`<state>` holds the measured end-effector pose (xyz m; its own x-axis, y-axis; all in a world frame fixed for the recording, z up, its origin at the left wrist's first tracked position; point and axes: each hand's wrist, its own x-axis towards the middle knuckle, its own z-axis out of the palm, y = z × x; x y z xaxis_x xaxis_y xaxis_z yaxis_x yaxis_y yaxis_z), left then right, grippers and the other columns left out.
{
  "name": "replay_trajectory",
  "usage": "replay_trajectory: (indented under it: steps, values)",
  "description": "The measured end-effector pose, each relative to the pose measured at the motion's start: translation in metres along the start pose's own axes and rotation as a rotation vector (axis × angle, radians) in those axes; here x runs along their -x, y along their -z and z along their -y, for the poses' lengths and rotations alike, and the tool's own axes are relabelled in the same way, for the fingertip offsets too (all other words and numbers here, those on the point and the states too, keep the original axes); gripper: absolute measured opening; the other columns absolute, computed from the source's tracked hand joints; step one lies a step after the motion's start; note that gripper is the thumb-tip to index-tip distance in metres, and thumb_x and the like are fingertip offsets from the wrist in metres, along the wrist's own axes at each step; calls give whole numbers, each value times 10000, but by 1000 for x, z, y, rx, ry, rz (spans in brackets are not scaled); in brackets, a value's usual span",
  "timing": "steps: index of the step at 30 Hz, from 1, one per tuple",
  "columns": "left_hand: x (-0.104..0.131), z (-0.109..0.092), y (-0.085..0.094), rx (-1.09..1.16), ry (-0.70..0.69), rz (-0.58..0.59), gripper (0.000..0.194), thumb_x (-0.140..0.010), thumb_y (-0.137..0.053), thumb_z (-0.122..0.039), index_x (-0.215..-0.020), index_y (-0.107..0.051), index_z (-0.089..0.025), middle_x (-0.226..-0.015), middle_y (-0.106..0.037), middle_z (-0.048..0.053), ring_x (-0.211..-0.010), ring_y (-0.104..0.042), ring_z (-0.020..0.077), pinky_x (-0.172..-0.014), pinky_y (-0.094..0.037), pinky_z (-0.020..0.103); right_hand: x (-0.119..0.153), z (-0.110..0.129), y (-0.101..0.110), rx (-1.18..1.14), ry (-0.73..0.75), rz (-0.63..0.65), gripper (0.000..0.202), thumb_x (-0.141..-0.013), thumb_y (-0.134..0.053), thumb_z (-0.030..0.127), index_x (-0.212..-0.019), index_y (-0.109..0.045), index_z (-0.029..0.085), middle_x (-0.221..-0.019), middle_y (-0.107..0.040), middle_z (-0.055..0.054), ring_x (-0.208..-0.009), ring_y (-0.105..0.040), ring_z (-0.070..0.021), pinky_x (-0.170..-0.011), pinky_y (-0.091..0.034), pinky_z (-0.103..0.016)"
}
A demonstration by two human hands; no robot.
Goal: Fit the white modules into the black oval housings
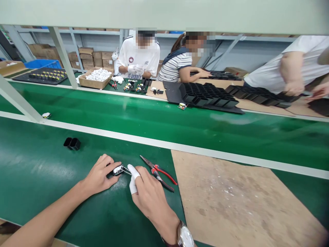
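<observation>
Between the thumb and fingers of my left hand [102,173] is a small black plastic case [118,172] with white material showing in its top. My right hand [151,192] wears white finger cots and is closed on metal tweezers [126,170]. The tweezer tips reach the case's opening; what they touch inside is too small to tell. Just right of my right hand lie needle-nose pliers [157,171] with red and black handles, jaws pointing up and left. Two black cases [72,143] stand side by side on the green bench, further back to the left.
Brown cardboard [246,199] covers the bench at right. A white rail [123,136] separates the bench from a green conveyor belt [115,113], which carries a circuit board [182,106]. Co-workers work opposite, near black cases [205,94] and a box of white parts [84,81].
</observation>
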<state>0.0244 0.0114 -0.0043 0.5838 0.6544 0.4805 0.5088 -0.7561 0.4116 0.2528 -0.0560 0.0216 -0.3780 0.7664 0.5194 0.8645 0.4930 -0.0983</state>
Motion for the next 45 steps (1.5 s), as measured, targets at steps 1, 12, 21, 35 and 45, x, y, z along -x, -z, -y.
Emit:
replay_trajectory:
  steps: [1, 12, 21, 35, 45]
  values:
    - [0, 0, 0, 7, 0, 6, 375, -975, -692, -245, -1345, -636, -218, -988, -638, 73, -905, -576, 237, -811, -488, 399, 0, 1, 0, -6, 10, 4, 390, -923, -433, 13, -1259, -599, 120, -1069, -643, -121, -870, -600, -244, -680, -505, -363]
    - [1, 0, -1, 29, -1, 4, 366, -970, -697, -240, -1329, -631, -223, -986, -627, 66, -907, -569, 236, -813, -473, 396, 0, 1, 1, -16, 19, 48, 262, -907, -434, -4, -874, -596, 199, -920, -594, -93, -797, -552, -238, -647, -472, -362]
    - [-1, -2, 1, 72, 24, 22, 339, -957, -706, -204, -1291, -654, -189, -981, -628, 67, -915, -563, 236, -828, -463, 389, 6, -11, -2, -15, -77, 37, 429, -984, -434, 87, -1391, -555, 148, -1084, -656, -107, -860, -646, -238, -682, -529, -348]
    - [-8, -5, 12, 356, 148, 287, 262, -902, -831, -291, -1129, -711, -237, -1032, -748, 31, -1012, -635, 244, -921, -431, 385, -1, -9, -5, -262, -30, 151, 415, -898, -472, -30, -1229, -641, 155, -1190, -649, -134, -1071, -611, -283, -929, -576, -444]
    - [-4, -2, 8, 364, 133, 281, 186, -933, -784, -263, -1094, -698, -228, -990, -704, 25, -1002, -610, 227, -912, -413, 366, -4, -2, -4, -575, -6, 210, 331, -1008, -548, 110, -1317, -588, 221, -1232, -622, -117, -1139, -606, -280, -967, -585, -491]
